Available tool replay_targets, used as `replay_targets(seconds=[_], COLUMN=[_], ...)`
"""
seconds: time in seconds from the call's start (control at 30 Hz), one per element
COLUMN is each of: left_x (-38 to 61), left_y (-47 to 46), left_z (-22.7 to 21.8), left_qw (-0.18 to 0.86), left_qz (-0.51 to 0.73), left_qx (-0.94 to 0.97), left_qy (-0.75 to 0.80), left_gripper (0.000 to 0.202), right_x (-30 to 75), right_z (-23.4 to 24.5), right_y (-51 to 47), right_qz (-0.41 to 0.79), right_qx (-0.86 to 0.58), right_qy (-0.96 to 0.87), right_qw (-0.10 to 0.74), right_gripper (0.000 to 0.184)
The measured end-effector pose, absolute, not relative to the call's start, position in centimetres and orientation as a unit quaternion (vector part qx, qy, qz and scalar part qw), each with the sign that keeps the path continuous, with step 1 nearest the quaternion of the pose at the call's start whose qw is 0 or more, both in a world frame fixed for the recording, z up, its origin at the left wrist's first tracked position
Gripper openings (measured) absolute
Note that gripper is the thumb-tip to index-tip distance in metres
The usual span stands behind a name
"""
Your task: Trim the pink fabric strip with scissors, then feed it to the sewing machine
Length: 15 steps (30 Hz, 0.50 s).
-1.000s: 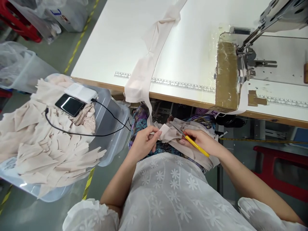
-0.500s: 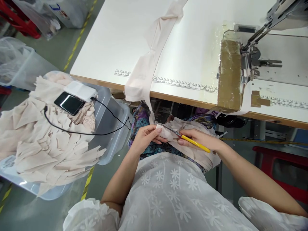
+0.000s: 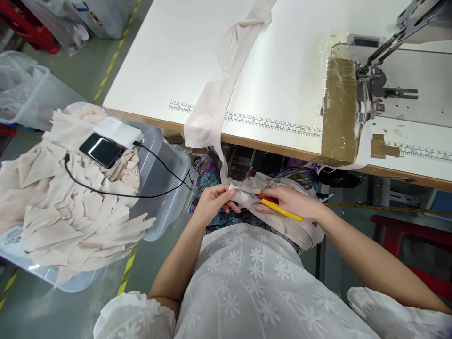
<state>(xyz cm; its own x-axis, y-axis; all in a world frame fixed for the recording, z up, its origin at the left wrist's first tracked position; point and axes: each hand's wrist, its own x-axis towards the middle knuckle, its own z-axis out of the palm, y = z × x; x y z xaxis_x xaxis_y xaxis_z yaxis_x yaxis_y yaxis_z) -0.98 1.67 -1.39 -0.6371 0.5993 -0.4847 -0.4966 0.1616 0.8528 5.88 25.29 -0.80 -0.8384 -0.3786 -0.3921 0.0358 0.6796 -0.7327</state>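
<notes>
My left hand (image 3: pixel 216 202) pinches the edge of a pale beige fabric strip (image 3: pixel 208 113) above my lap. The strip runs up over the table edge and across the tabletop. In my right hand (image 3: pixel 282 200) is a pair of thread snips (image 3: pixel 282 210) with yellow and red handles. Its thin metal blades point left and touch or lie right beside the cloth at my left fingertips; whether they bite into it, I cannot tell. More beige fabric (image 3: pixel 300 233) is bunched on my lap beneath the right hand.
A sewing machine (image 3: pixel 374 84) stands at the right of the white table (image 3: pixel 158 56), which has a printed ruler. At left, a plastic bin (image 3: pixel 169 202) holds beige cut pieces (image 3: pixel 81 226), a phone (image 3: pixel 101 149) and a white power bank (image 3: pixel 118 132) with a black cable.
The snips have shifted slightly left and turned, so their red handle now shows. My left fingers have loosened and moved a little on the cloth. The view has shifted slightly.
</notes>
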Motion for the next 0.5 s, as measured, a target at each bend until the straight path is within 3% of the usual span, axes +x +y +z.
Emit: replay_targets(seconds=[0.23,0.5], left_x=[-1.04,-1.04], left_y=[1.60,1.62], left_z=[-1.37,-1.49], left_qw=[0.427,0.439], left_qz=[0.644,0.647], left_qx=[0.045,0.052], left_qy=[0.633,0.621], left_gripper=[0.042,0.038], right_x=[6.33,6.25], right_z=[-1.46,-1.06], right_y=[25.07,24.96], right_qz=[-0.369,-0.319], right_qx=[-0.098,-0.082], right_qy=[0.902,0.924], right_qw=[0.200,0.195], right_gripper=[0.059,0.055])
